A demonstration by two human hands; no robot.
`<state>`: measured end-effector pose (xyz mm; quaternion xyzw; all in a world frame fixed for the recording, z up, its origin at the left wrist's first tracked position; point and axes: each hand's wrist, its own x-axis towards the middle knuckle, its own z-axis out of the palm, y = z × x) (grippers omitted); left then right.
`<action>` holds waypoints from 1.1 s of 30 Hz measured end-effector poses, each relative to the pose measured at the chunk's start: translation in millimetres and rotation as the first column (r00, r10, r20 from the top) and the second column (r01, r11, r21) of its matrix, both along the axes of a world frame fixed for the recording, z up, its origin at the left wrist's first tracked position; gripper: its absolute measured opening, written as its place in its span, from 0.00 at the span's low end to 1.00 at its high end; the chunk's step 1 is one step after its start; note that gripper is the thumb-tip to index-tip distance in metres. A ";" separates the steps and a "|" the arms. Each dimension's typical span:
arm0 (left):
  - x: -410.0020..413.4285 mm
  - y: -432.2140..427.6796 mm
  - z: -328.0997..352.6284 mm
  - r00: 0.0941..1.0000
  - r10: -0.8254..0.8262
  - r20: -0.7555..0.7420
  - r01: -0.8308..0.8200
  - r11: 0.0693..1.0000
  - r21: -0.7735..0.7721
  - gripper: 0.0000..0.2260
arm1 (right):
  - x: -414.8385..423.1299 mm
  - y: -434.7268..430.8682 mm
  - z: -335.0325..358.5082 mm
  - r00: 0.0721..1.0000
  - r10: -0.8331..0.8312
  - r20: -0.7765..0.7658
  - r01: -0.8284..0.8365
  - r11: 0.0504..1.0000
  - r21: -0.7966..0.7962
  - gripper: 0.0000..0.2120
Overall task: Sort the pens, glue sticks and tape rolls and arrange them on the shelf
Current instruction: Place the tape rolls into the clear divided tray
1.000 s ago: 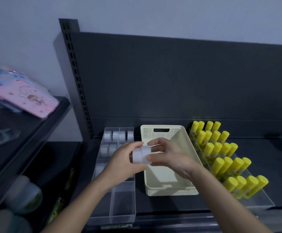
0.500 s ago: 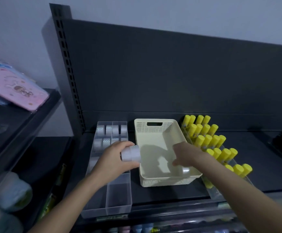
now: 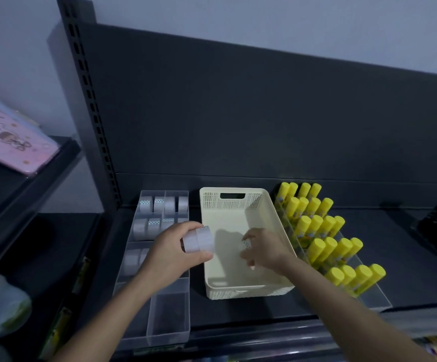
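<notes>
on the shelf (image 3: 395, 244), left end: clear divided organizer (image 3: 169, 322); stored tape rolls (image 3: 160, 205) stand on edge in its back compartments, more sit in a middle one, partly hidden by the left arm.
shelf middle: cream basket (image 3: 248, 292), just beside the organizer.
shelf right end: yellow glue sticks (image 3: 319, 226) upright in rows in a clear tiered tray (image 3: 376, 296).
left hand (image 3: 168, 257): fingers and thumb curled round two white rolls (image 3: 199, 240) held side by side, over the organizer's right edge, near the basket's left rim.
right hand (image 3: 267, 250): inside the basket, fingertips pinching one small dotted roll (image 3: 246, 245); can't tell if it touches the floor.
</notes>
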<state>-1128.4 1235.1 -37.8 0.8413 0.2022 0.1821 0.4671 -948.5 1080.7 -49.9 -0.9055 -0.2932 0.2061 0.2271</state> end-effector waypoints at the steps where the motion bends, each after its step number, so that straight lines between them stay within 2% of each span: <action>1: 0.0 0.3 0.2 1.000 0.010 0.003 -0.010 1.000 -0.004 0.20 | -2.0 4.7 -0.6 0.991 -0.072 -0.112 0.086 0.989 0.123 0.13; 3: 0.4 0.7 -0.5 0.999 0.036 0.012 -0.036 0.999 -0.012 0.20 | -6.4 15.6 -5.2 0.949 -0.146 -0.278 0.220 0.941 0.257 0.12; 5: 0.6 1.7 -1.6 0.999 0.052 0.013 -0.052 0.998 -0.017 0.20 | -9.4 24.2 -13.0 0.936 -0.149 -0.320 0.238 0.936 0.261 0.12; 7: -0.8 2.6 -1.9 0.998 0.055 0.007 -0.055 0.998 -0.017 0.20 | -7.3 27.2 -16.5 0.950 -0.143 -0.279 0.214 0.946 0.244 0.12; 10: -2.1 5.0 -3.2 0.998 0.069 -0.001 -0.069 0.997 -0.019 0.20 | 5.1 22.8 -11.5 0.983 -0.137 -0.126 0.163 0.959 0.231 0.14; 13: -1.2 4.8 -3.7 0.996 0.084 0.000 -0.084 0.996 -0.019 0.21 | 14.6 13.8 -4.8 0.996 -0.077 -0.035 0.083 0.971 0.224 0.21; 16: 0.1 4.0 -2.5 0.996 0.084 0.004 -0.084 0.996 -0.020 0.21 | 15.0 11.4 -2.7 0.995 0.095 0.035 -0.098 0.993 0.066 0.30; 20: 1.2 4.7 -0.3 0.998 0.066 -0.001 -0.066 0.997 -0.030 0.21 | 5.2 18.1 -5.2 0.946 0.298 0.127 -0.280 0.950 -0.139 0.30; 23: 0.2 5.5 2.4 0.998 0.067 0.007 -0.067 0.997 -0.029 0.21 | -1.7 22.6 -9.3 0.912 0.372 0.170 -0.310 0.900 -0.307 0.27; 26: -3.2 6.7 4.3 0.997 0.071 0.014 -0.070 0.996 -0.050 0.21 | -9.7 23.6 -15.1 0.890 0.384 0.245 -0.287 0.890 -0.354 0.23; 28: -8.0 7.5 5.4 0.998 0.068 0.015 -0.067 0.996 -0.066 0.22 | -13.2 23.9 -17.8 0.878 0.383 0.287 -0.274 0.894 -0.356 0.22; 30: -13.9 9.5 5.7 0.998 0.068 0.012 -0.067 0.996 -0.057 0.22 | -13.3 23.9 -15.5 0.899 0.349 0.263 -0.262 0.912 -0.316 0.23; 33: -26.0 16.9 7.6 0.996 0.091 -0.001 -0.091 0.996 -0.022 0.24 | -13.6 24.2 -1.1 0.973 0.199 0.114 -0.188 0.977 -0.102 0.25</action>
